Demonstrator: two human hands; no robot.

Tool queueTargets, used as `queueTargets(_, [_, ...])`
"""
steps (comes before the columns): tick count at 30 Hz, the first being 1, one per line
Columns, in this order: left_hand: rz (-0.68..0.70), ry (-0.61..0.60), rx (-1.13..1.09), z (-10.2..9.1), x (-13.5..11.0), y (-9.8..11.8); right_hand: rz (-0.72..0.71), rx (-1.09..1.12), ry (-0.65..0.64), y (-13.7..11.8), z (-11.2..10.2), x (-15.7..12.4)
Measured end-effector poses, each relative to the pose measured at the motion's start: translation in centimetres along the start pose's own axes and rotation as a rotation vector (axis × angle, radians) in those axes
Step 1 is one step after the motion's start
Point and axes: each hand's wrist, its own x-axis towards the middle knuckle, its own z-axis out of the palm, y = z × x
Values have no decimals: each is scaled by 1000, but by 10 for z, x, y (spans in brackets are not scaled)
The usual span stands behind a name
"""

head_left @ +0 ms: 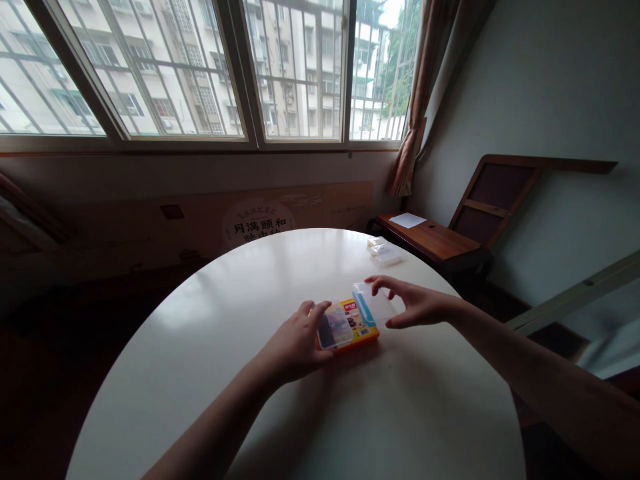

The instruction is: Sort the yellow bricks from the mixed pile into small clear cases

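Observation:
A yellow and orange box (pixel 369 335) with a printed label lies on the white round table. On its left part is a clear, greyish plastic piece (pixel 336 331). My left hand (pixel 297 340) is around the left end of the box, thumb at the near edge and fingers over the far side. A clear plastic case (pixel 383 307) with a blue strip overlaps the box's right end. My right hand (pixel 417 303) spans this case from the right, fingers at its far edge and thumb at its near edge. What lies inside the box cannot be made out.
Small clear plastic packets (pixel 384 252) lie at the far right of the white table (pixel 225 320). Beyond the table edge stand a wooden bench (pixel 435 237) with a white sheet (pixel 407 220) on it, a printed cardboard panel (pixel 330 207) and barred windows.

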Motion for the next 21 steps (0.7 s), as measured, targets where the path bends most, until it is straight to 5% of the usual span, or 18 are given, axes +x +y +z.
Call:
queueTargets(6, [30,36,-1,-1,0,1,-59,-21,-84,-6,22,19])
queueTargets(21, [-13,63,-69,5,4,-5,-44,-88,-116,-6,18,21])
